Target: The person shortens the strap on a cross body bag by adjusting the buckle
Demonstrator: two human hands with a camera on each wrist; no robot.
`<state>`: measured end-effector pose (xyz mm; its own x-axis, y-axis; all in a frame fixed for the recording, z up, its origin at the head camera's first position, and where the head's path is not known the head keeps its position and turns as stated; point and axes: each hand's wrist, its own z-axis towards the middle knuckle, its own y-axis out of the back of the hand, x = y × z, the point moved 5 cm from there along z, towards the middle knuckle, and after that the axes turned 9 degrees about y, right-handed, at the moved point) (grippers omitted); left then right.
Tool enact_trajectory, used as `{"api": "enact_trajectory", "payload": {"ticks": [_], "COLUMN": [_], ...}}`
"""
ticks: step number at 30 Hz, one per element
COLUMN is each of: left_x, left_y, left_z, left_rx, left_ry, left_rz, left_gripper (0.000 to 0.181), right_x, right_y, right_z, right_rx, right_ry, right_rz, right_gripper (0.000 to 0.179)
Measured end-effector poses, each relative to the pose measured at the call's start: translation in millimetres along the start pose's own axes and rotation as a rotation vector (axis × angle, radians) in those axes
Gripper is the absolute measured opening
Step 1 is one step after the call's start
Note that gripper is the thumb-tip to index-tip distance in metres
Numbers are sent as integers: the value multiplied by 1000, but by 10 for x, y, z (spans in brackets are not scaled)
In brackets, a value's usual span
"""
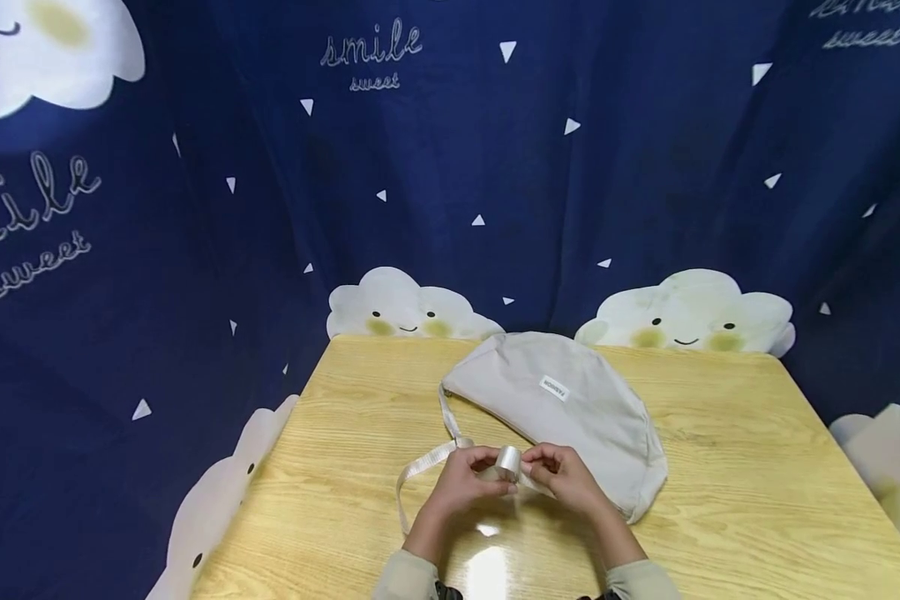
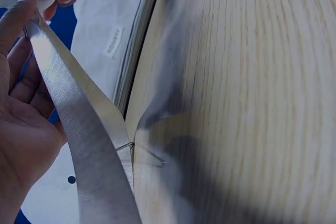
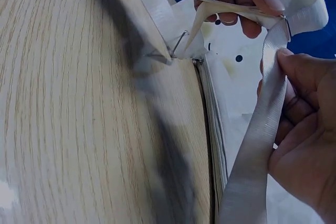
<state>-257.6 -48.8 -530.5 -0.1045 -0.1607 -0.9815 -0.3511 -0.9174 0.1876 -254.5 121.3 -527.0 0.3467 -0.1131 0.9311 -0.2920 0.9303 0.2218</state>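
A light grey crescent-shaped bag [image 1: 600, 408] with a small "FASHION" label lies on the table. Its pale webbing strap [image 1: 423, 461] runs from the bag's left corner to both hands. My left hand [image 1: 467, 479] pinches the strap near a thin metal slider [image 3: 286, 29], where the webbing rises in a loop [image 3: 310, 6]. On the slider's other side, my right hand [image 1: 562, 477] holds the strap between thumb and fingers. A wire ring [image 3: 180, 43] links the strap near the bag's zipped edge. Part of the strap is hidden behind the fingers.
Under the bag is a wood-grain table [image 1: 742, 467], with a bright reflection near its front edge. A dark blue curtain [image 1: 435, 150] with clouds and white triangles hangs behind and at the sides.
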Motion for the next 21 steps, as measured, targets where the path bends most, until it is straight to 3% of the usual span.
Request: {"api": "enact_trajectory", "payload": {"ticks": [7,12,16,21], "left_x": [19,43,30,26], "left_y": [13,21,25,31], "left_z": [-8,-21,-27,-23], "left_rx": [4,1,16,44], "left_ry": [4,2,-5,24], "left_rz": [25,61,69,47], "left_gripper": [36,39,40,40], "right_x": [14,-36,-100,-131], "right_y": [96,239,284,284], "right_z": [-59,-160,-216,-233], "right_rx": [39,109,168,165], "right_ry": [-52,-39,-44,-50], "right_rz": [5,-13,-26,-72], "right_gripper": [19,21,17,8]}}
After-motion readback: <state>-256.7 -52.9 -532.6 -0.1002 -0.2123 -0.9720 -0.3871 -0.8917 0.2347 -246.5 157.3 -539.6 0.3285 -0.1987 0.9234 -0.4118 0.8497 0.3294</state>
